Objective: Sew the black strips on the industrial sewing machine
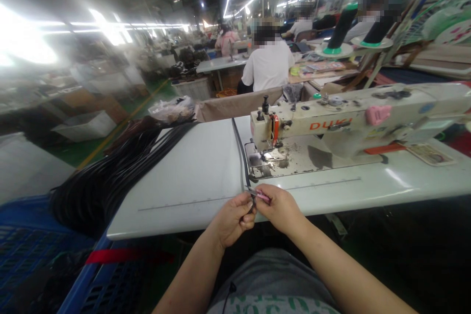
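Observation:
My left hand (pixel 232 220) pinches the near end of a narrow black strip (pixel 240 147) at the front edge of the white table. From there the strip runs back across the tabletop, just left of the sewing machine's needle area. My right hand (pixel 282 210) is closed around small pink-handled scissors (pixel 262 196). Their metal blades point left and lie at the strip, right above my left fingertips. Whether the blades are parted is too small to tell. The sewing machine (pixel 312 125) stands just beyond my hands, its head to the left.
A thick bundle of black strips (pixel 106 176) hangs over the table's left end, above a blue plastic basket (pixel 33 240). Two black thread cones (pixel 340 29) stand at the back right. A seated person in a white shirt (pixel 268 66) is beyond the table (pixel 184 171).

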A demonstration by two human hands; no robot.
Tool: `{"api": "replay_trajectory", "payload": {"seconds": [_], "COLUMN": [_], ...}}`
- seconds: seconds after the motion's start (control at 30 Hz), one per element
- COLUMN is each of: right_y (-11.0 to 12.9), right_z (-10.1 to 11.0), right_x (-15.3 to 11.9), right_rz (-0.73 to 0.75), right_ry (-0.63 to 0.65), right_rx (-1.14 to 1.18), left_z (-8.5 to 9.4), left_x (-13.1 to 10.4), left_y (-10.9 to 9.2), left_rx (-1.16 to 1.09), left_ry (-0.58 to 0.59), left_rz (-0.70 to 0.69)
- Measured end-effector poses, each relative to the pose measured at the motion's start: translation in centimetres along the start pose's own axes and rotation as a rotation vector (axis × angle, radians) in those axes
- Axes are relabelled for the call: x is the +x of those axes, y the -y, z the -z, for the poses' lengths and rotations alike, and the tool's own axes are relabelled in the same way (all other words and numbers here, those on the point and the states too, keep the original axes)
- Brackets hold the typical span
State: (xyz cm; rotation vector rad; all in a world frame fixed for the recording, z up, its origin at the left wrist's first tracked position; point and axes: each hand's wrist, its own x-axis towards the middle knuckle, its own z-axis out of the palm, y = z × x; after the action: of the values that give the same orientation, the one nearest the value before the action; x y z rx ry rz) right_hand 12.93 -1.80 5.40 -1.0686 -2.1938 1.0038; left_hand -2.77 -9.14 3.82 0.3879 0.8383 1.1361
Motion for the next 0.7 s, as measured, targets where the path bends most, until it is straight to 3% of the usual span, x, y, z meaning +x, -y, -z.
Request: {"api": "replay_trajectory", "payload": {"seconds": [0.27,0.43,0.7], "right_y": [-1.3,-1.4,-1.2], "right_z": [-0.1,-0.6,-1.0], "right_x": [0.3,0.4,0.4], "right_rz": [-0.099,-0.122,-0.108], "right_ry": [-0.067,-0.005,-0.001], "right_rx": [0.263,0.394,0.343], "left_z": [0.6,0.2,0.3], "left_x": [-0.1,-0.1,0.1], "left_y": [-0.2,-0.1,0.1], "left_rx": [-0.11,-0.094,-0.072], "left_ry": [0.007,0.033,0.042], "left_rz": [-0.046,-0.047,-0.03]}}
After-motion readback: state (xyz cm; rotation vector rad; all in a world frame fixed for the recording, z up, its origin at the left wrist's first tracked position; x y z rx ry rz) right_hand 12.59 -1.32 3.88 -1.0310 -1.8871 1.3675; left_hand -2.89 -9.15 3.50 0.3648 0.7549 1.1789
